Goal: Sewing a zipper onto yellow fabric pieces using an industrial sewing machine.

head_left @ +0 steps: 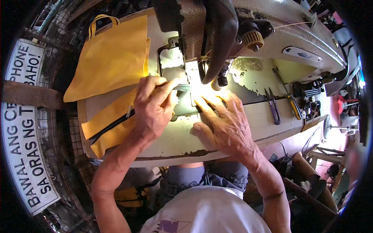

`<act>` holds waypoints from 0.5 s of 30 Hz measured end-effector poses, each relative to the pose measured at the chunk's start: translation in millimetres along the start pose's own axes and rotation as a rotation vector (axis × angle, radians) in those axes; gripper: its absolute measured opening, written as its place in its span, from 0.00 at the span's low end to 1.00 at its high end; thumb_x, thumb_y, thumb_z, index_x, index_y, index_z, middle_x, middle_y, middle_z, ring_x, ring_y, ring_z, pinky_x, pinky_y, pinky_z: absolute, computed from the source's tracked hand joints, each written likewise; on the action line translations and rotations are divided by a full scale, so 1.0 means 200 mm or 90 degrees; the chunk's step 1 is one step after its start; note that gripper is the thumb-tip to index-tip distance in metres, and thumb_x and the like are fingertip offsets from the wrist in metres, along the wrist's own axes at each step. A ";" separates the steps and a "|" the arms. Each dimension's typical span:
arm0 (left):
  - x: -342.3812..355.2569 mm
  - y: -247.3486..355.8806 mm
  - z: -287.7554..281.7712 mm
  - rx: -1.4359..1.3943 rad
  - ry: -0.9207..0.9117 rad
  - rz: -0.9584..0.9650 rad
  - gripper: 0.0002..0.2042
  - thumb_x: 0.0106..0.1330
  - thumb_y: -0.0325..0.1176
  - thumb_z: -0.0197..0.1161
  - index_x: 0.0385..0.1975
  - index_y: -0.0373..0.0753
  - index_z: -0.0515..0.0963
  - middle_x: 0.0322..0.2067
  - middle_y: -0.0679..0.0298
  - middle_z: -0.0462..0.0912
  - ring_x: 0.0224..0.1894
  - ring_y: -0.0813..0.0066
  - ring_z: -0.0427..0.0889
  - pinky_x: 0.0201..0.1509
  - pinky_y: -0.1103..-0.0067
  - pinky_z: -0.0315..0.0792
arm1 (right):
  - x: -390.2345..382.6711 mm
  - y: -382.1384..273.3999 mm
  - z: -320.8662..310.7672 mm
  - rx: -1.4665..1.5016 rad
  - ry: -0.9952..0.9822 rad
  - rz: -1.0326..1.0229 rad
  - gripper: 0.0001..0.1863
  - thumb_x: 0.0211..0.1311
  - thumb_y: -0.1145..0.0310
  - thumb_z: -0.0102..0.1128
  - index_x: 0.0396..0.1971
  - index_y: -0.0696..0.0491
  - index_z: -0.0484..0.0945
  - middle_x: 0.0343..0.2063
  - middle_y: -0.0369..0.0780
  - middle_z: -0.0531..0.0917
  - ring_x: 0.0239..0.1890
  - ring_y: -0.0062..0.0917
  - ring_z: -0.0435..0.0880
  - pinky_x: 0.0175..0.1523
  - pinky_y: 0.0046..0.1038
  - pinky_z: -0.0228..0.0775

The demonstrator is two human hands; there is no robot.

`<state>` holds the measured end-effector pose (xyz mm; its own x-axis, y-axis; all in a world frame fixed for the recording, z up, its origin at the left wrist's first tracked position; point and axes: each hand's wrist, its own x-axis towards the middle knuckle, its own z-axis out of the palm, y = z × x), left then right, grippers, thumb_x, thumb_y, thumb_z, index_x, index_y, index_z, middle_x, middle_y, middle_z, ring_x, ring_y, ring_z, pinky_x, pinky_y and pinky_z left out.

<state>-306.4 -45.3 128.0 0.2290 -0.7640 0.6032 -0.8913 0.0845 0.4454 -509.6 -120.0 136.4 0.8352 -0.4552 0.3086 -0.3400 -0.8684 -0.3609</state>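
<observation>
At the sewing machine (287, 27), my left hand (155, 106) pinches a narrow dark strip (182, 88) just left of the needle area. Glare from the machine lamp hides where the strip ends. My right hand (229, 122) lies palm down on the machine bed, fingers stretched toward the bright spot under the presser area; it grips nothing that I can see. Beneath my left wrist lies a yellow piece with a black zipper (112, 126), partly covered by the hand. Beyond it rests a flat yellow bag (112, 58) with a dark-edged handle loop.
Thread snips (274, 105) and a yellow-and-black screwdriver (293, 103) lie on the right of the machine table (175, 141). A wire mesh wall with a white sign (21, 155) stands close on the left. A fan (338, 126) is at the far right.
</observation>
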 end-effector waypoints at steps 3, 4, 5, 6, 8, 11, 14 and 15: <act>-0.02 0.01 -0.03 0.043 -0.120 0.057 0.16 0.48 0.20 0.68 0.39 0.38 0.84 0.33 0.62 0.74 0.38 0.62 0.75 0.44 0.68 0.71 | 0.00 0.00 0.00 -0.001 0.009 0.000 0.26 0.61 0.51 0.60 0.53 0.54 0.78 0.54 0.43 0.78 0.58 0.39 0.72 0.69 0.44 0.54; -0.03 0.02 -0.03 0.043 -0.133 0.099 0.16 0.47 0.20 0.69 0.40 0.37 0.84 0.33 0.62 0.74 0.39 0.63 0.75 0.45 0.67 0.71 | 0.00 0.00 0.00 0.003 0.016 -0.003 0.26 0.61 0.51 0.60 0.53 0.54 0.78 0.54 0.43 0.78 0.58 0.39 0.72 0.69 0.44 0.54; -0.04 0.02 -0.04 0.074 -0.162 0.125 0.17 0.47 0.22 0.68 0.40 0.37 0.84 0.33 0.62 0.74 0.39 0.63 0.75 0.45 0.67 0.71 | 0.00 0.01 0.00 0.009 0.015 -0.001 0.26 0.61 0.52 0.60 0.53 0.55 0.78 0.53 0.43 0.78 0.58 0.39 0.72 0.69 0.44 0.54; -0.04 0.02 -0.04 0.074 -0.187 0.139 0.17 0.48 0.23 0.67 0.41 0.37 0.84 0.33 0.61 0.74 0.39 0.63 0.75 0.46 0.67 0.71 | 0.00 0.01 0.00 0.012 0.006 0.003 0.25 0.61 0.52 0.61 0.52 0.55 0.78 0.53 0.43 0.78 0.58 0.39 0.72 0.69 0.44 0.54; -0.04 0.02 -0.05 0.073 -0.209 0.156 0.17 0.49 0.24 0.66 0.41 0.37 0.84 0.33 0.61 0.74 0.39 0.62 0.75 0.46 0.67 0.71 | 0.01 0.01 0.00 0.017 0.015 0.002 0.25 0.61 0.53 0.61 0.52 0.55 0.78 0.53 0.43 0.78 0.58 0.39 0.72 0.69 0.44 0.54; -0.03 0.02 -0.05 0.091 -0.219 0.166 0.16 0.51 0.25 0.64 0.43 0.37 0.83 0.33 0.60 0.74 0.39 0.62 0.75 0.48 0.66 0.72 | 0.01 0.01 0.00 0.019 0.012 0.003 0.25 0.61 0.53 0.61 0.52 0.55 0.78 0.53 0.43 0.79 0.58 0.39 0.72 0.69 0.45 0.54; -0.03 0.02 -0.06 0.043 -0.230 0.152 0.17 0.53 0.27 0.62 0.45 0.37 0.83 0.37 0.58 0.77 0.43 0.61 0.76 0.52 0.65 0.72 | 0.01 0.01 0.00 0.023 0.009 0.005 0.25 0.60 0.53 0.61 0.51 0.55 0.79 0.53 0.43 0.79 0.57 0.39 0.72 0.69 0.45 0.54; -0.02 0.01 -0.06 0.041 -0.237 0.173 0.17 0.53 0.28 0.61 0.45 0.36 0.82 0.40 0.58 0.78 0.45 0.61 0.77 0.54 0.65 0.71 | 0.01 0.01 0.00 0.024 -0.001 0.011 0.25 0.60 0.54 0.62 0.51 0.55 0.79 0.53 0.43 0.79 0.57 0.39 0.72 0.69 0.45 0.54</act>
<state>-305.4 -33.6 134.2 -0.1624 -0.8985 0.4079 -0.9248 0.2828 0.2546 -508.6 -122.6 136.7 0.8303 -0.4695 0.3003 -0.3374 -0.8523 -0.3996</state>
